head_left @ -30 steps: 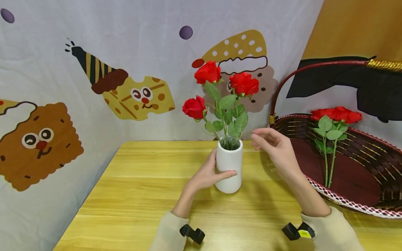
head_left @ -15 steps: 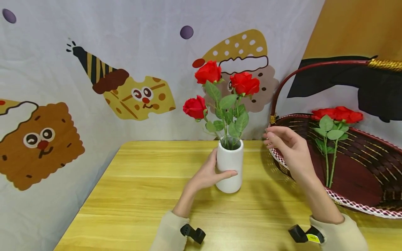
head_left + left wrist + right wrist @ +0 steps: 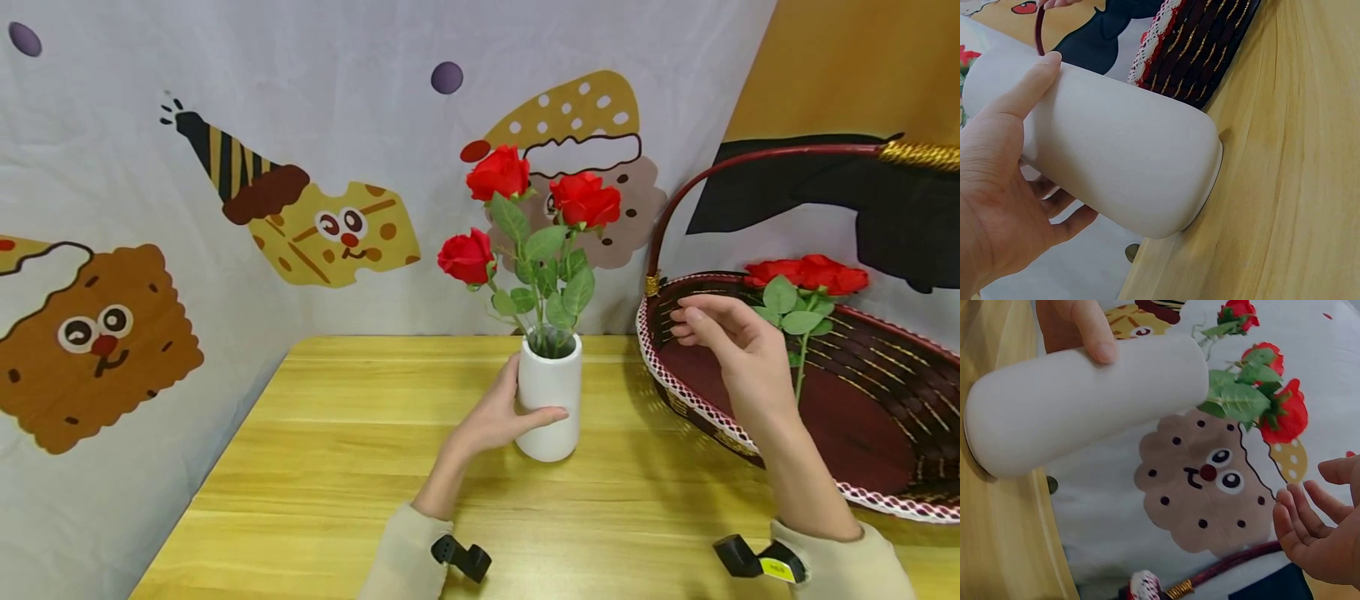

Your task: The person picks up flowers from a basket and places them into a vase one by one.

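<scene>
A white vase (image 3: 550, 400) stands upright on the wooden table, holding three red roses (image 3: 498, 173) with green leaves. My left hand (image 3: 491, 417) grips the vase from its left side, thumb across the front; the left wrist view shows fingers (image 3: 1075, 222) behind it. Over the near left part of a dark wicker basket (image 3: 855, 442) hovers my right hand (image 3: 750, 358), fingers loosely bent and nothing between them. More red roses (image 3: 810, 273) lie in the basket, their heads at the back rim; my right hand hides part of their stems.
The basket's tall handle (image 3: 675, 200) arches above its left end, with gold wrapping near the top. A cartoon-printed cloth (image 3: 360, 100) hangs behind the table (image 3: 360, 442). Black wrist devices (image 3: 461, 558) sit at both cuffs.
My right hand has moved rightward from beside the vase to over the basket. The left hand and the vase stay in place.
</scene>
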`<act>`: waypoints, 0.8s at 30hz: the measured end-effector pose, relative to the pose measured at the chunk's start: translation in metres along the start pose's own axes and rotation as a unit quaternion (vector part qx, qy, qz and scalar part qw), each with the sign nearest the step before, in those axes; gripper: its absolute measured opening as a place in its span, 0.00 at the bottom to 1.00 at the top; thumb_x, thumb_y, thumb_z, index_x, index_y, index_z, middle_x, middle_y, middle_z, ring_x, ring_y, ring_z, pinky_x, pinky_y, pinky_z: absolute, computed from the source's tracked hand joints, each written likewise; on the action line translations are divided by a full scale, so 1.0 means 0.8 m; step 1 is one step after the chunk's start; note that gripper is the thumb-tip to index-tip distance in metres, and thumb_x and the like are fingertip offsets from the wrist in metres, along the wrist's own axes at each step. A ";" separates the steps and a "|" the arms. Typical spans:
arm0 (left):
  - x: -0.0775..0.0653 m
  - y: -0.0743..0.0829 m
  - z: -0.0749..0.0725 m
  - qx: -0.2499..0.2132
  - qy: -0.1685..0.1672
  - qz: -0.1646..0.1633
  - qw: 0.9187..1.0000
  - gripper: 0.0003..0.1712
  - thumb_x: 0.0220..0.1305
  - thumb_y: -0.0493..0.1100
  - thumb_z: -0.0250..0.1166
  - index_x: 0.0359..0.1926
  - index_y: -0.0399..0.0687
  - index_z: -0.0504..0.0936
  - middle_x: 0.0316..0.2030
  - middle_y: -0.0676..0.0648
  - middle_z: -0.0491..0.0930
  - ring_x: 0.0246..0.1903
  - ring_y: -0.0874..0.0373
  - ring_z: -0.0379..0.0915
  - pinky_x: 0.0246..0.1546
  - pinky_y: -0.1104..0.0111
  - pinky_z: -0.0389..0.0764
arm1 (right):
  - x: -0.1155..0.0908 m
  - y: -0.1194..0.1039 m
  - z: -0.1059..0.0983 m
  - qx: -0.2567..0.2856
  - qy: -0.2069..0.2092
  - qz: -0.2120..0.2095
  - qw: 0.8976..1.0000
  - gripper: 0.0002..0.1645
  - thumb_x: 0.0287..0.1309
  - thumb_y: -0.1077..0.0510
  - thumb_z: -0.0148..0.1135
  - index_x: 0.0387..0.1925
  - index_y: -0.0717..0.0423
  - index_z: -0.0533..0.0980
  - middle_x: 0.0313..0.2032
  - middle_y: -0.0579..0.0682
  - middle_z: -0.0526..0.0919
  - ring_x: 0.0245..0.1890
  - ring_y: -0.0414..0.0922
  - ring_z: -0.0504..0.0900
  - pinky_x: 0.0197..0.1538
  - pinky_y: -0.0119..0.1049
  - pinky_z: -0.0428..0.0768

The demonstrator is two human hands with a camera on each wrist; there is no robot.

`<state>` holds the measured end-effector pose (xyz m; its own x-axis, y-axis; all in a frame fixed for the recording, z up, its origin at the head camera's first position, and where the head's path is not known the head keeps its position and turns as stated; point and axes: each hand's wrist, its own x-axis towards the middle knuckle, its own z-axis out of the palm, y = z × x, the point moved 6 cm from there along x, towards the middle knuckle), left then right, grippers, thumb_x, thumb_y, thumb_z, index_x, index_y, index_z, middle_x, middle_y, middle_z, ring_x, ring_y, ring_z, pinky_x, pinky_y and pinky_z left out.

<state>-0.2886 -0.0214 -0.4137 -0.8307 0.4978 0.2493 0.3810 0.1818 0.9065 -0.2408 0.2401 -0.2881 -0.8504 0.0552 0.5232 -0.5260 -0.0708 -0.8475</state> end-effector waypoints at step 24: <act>-0.001 0.000 0.000 -0.001 0.004 -0.004 1.000 0.54 0.59 0.53 0.76 0.77 0.63 0.51 0.63 0.58 0.68 0.61 0.61 0.69 0.64 0.57 0.69 | 0.008 -0.024 -0.085 0.024 0.081 0.000 0.996 0.16 0.69 0.67 0.60 0.54 0.73 0.76 0.43 0.53 0.86 0.39 0.43 0.86 0.46 0.24 0.81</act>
<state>-0.2875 -0.0218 -0.4137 -0.8366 0.4899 0.2449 0.3735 0.1833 0.9093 -0.2354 0.3092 -0.2743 -0.8392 0.2160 0.4991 -0.5299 -0.1186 -0.8397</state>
